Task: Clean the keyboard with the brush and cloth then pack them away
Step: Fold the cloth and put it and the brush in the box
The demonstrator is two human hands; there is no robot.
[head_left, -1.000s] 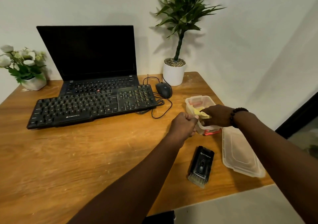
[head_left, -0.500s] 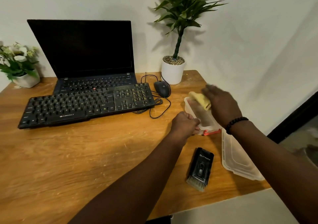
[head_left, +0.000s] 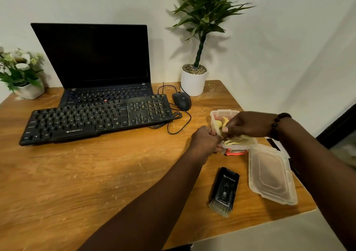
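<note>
A clear plastic box point(head_left: 216, 116) stands open at the right of the wooden desk. My left hand point(head_left: 205, 142) grips its near left rim. My right hand point(head_left: 248, 124) is over the box and pinches the yellow cloth point(head_left: 236, 141), which lies partly inside. The black brush point(head_left: 224, 190) lies flat on the desk nearer to me, bristles toward me, untouched. The black keyboard point(head_left: 96, 118) lies at the left in front of the laptop.
The box's clear lid point(head_left: 270, 173) lies to the right of the brush, near the desk's right edge. A laptop point(head_left: 96, 58), a wired mouse point(head_left: 181, 100) with its cable, a tall potted plant point(head_left: 194, 81) and a small flower pot point(head_left: 23, 77) line the back.
My right hand lifted the yellow cloth above the box, then brought it back down into it. My left hand kept its hold on the box rim. The brush and lid stayed put.
</note>
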